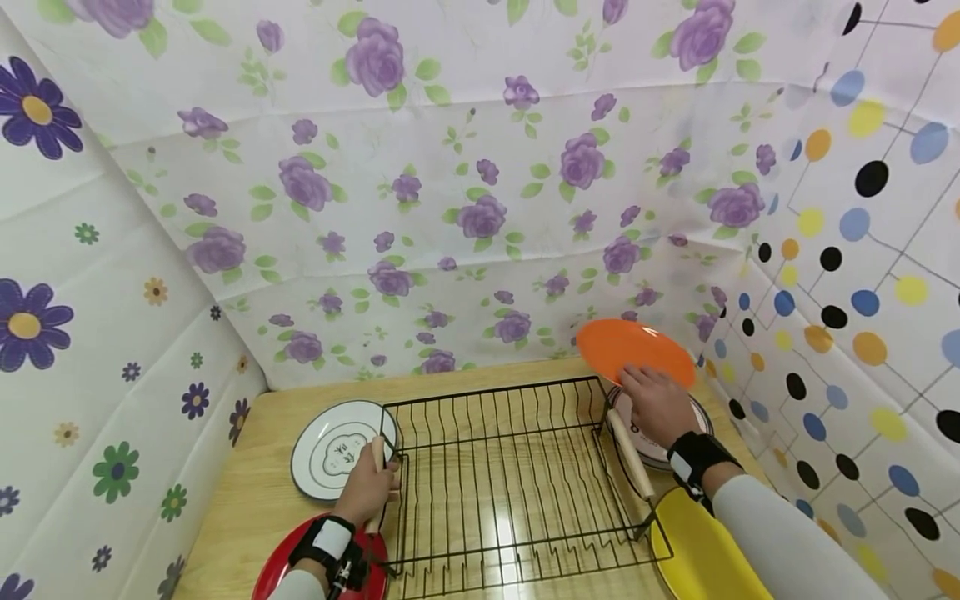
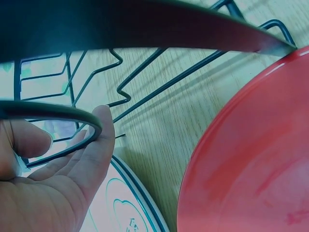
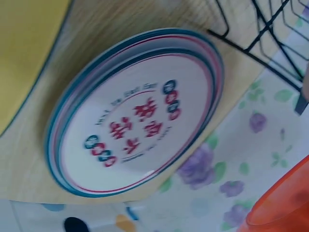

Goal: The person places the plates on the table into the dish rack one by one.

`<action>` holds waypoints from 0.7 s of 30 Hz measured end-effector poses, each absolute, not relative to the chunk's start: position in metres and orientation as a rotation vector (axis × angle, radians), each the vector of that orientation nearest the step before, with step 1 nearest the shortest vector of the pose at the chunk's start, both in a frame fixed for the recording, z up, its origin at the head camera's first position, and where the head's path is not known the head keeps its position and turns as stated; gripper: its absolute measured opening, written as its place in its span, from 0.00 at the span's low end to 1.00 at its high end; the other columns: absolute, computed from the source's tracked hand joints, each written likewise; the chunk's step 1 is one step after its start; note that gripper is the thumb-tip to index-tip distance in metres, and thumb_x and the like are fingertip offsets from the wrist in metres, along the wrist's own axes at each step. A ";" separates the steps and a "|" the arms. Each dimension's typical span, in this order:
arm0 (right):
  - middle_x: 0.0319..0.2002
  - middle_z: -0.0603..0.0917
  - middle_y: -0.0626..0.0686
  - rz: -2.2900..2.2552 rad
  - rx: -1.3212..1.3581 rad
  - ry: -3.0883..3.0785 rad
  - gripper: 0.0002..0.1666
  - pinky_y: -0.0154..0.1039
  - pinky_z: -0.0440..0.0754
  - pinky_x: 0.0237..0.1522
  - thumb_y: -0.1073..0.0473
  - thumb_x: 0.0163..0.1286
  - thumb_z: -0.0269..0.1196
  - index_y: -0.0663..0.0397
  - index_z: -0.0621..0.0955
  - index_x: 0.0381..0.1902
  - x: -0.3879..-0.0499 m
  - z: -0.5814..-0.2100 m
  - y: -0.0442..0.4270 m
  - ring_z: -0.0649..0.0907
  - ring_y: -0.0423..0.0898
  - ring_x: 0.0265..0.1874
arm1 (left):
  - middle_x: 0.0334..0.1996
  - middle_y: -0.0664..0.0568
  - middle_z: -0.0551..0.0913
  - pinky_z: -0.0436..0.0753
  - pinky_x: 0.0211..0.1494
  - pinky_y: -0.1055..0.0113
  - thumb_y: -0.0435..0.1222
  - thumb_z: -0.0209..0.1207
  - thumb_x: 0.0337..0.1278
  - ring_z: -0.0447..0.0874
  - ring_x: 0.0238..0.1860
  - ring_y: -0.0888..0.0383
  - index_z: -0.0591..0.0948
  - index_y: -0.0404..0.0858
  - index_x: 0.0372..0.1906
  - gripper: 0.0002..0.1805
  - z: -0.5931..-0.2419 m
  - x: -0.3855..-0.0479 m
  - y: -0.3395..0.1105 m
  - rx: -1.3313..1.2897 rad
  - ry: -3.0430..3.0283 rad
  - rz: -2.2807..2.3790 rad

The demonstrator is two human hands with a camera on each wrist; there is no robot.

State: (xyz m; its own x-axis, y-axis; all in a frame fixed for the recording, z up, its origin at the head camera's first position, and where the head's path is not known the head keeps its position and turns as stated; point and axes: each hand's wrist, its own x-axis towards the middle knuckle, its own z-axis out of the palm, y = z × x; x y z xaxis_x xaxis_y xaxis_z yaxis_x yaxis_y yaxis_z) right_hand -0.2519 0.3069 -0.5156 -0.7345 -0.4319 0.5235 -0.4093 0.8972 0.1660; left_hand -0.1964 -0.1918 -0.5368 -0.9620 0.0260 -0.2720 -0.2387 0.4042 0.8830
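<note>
A black wire dish rack (image 1: 487,467) with wooden side handles stands on the table. My left hand (image 1: 366,487) grips its left handle (image 1: 377,454); in the left wrist view the thumb and fingers of that hand (image 2: 63,183) are curled about the rack's end. Beyond the rack's right end, my right hand (image 1: 660,408) pinches an orange plate (image 1: 637,346), raised and tilted above a white plate with red characters (image 3: 135,121). In the right wrist view only part of the orange plate (image 3: 282,203) shows, at the lower right corner.
Left of the rack lies a white plate with dark characters (image 1: 318,458), and a red plate (image 1: 279,560) lies nearer, partly under my left wrist. At the near right is a yellow plate (image 1: 705,550). Patterned cloth walls (image 1: 450,208) stand behind and on both sides.
</note>
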 end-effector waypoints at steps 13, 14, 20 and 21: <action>0.55 0.89 0.60 -0.063 0.884 -2.290 0.30 0.55 0.87 0.54 0.71 0.55 0.74 0.59 0.85 0.59 -0.255 -0.491 0.259 0.90 0.59 0.51 | 0.58 0.27 0.75 0.87 0.44 0.54 0.26 0.40 0.77 0.83 0.45 0.45 0.41 0.27 0.82 0.36 -0.540 -0.197 -0.191 -0.171 2.409 1.604; 0.55 0.89 0.60 -0.072 0.901 -2.287 0.31 0.55 0.87 0.54 0.70 0.55 0.74 0.59 0.85 0.59 -0.254 -0.489 0.255 0.90 0.58 0.51 | 0.58 0.27 0.75 0.87 0.43 0.54 0.26 0.40 0.77 0.83 0.44 0.45 0.41 0.26 0.82 0.36 -0.541 -0.197 -0.190 -0.168 2.402 1.609; 0.57 0.89 0.57 -0.120 0.991 -2.266 0.32 0.52 0.87 0.57 0.68 0.55 0.75 0.55 0.86 0.61 -0.249 -0.480 0.229 0.89 0.55 0.55 | 0.58 0.26 0.75 0.87 0.42 0.54 0.25 0.40 0.77 0.82 0.42 0.46 0.42 0.27 0.82 0.36 -0.541 -0.198 -0.191 -0.182 2.403 1.634; 0.57 0.89 0.57 -0.123 1.004 -2.255 0.32 0.52 0.87 0.57 0.67 0.55 0.76 0.54 0.86 0.60 -0.249 -0.478 0.225 0.89 0.55 0.55 | 0.59 0.26 0.75 0.87 0.42 0.53 0.25 0.41 0.77 0.82 0.43 0.46 0.42 0.27 0.82 0.36 -0.541 -0.199 -0.192 -0.183 2.408 1.631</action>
State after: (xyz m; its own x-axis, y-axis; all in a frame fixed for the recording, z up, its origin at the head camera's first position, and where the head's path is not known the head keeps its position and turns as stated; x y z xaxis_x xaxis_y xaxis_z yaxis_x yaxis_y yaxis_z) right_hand -0.2491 0.2248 -0.4781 -0.4893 -0.6918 0.5310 -0.6300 0.7014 0.3334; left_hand -0.1987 -0.1919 -0.5411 -0.9665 0.0237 -0.2556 -0.2286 0.3737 0.8990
